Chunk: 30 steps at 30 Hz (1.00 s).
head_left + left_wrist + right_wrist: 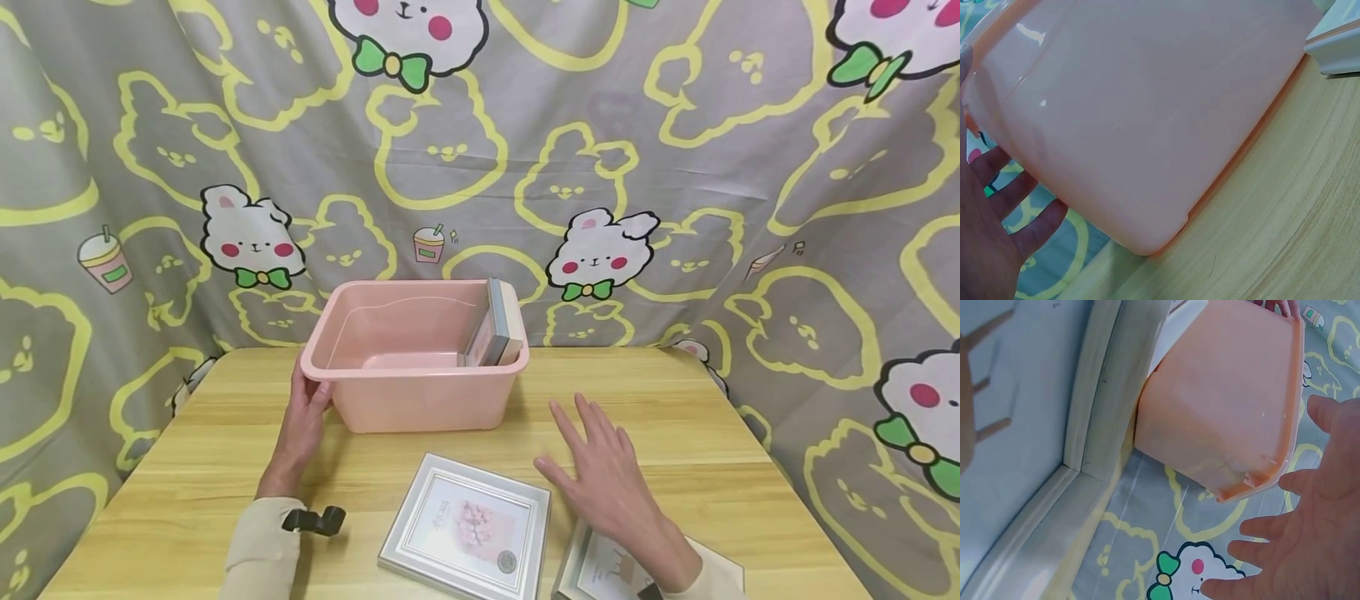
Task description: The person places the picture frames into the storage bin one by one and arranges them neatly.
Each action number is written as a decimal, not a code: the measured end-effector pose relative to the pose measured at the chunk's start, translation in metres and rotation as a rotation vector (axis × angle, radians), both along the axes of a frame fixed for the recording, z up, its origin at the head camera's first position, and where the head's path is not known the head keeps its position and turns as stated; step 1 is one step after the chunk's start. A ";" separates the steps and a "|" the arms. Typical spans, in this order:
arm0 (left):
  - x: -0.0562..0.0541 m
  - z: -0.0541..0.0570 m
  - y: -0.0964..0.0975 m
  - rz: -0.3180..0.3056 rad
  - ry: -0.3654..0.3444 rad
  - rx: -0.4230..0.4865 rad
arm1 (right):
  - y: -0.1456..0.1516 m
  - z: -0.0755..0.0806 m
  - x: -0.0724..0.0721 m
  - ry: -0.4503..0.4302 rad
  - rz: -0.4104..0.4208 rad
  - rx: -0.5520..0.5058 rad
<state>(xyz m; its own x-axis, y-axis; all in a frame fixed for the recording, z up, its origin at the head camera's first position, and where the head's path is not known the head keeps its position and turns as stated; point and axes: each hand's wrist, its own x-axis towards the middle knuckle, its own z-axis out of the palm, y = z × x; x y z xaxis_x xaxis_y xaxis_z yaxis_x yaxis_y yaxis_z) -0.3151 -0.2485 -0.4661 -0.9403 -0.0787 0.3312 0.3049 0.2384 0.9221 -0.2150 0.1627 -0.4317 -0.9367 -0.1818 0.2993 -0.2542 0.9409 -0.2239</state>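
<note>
A pink plastic bin stands upright on the table. My left hand holds its left front corner under the rim, thumb on the front and fingers along the side; the left wrist view shows the fingers at the bin's edge. Two picture frames lean upright against the bin's right inner wall, a grey one and a cream one. My right hand hovers with spread fingers, right of the bin, holding nothing. Below it lies a cream-edged picture frame, partly hidden by the forearm. A silver picture frame lies flat in front of the bin.
The wooden table ends at a grey curtain with yellow outlines and white rabbits, hanging behind and at both sides. A black strap mount sits on my left wrist.
</note>
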 end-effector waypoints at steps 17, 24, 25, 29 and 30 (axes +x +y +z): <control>-0.002 -0.001 0.000 0.004 0.030 0.012 | 0.016 -0.015 0.025 -0.052 -0.036 -0.008; 0.000 -0.001 -0.001 0.004 0.020 0.009 | 0.022 -0.021 0.034 -0.046 -0.052 -0.025; 0.000 -0.001 -0.001 0.006 0.019 0.007 | 0.022 -0.021 0.035 -0.041 -0.051 -0.024; 0.000 -0.001 -0.001 0.007 0.017 -0.003 | 0.024 -0.020 0.039 -0.037 -0.049 -0.022; 0.000 -0.001 -0.001 0.008 0.018 -0.004 | 0.025 -0.020 0.040 -0.038 -0.050 -0.021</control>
<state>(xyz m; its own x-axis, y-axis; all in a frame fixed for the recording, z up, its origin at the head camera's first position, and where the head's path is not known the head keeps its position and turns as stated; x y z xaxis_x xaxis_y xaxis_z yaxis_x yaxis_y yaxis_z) -0.3153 -0.2493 -0.4675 -0.9336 -0.0847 0.3483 0.3194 0.2443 0.9156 -0.1750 0.1872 -0.4512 -0.9553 -0.1285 0.2664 -0.1979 0.9471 -0.2527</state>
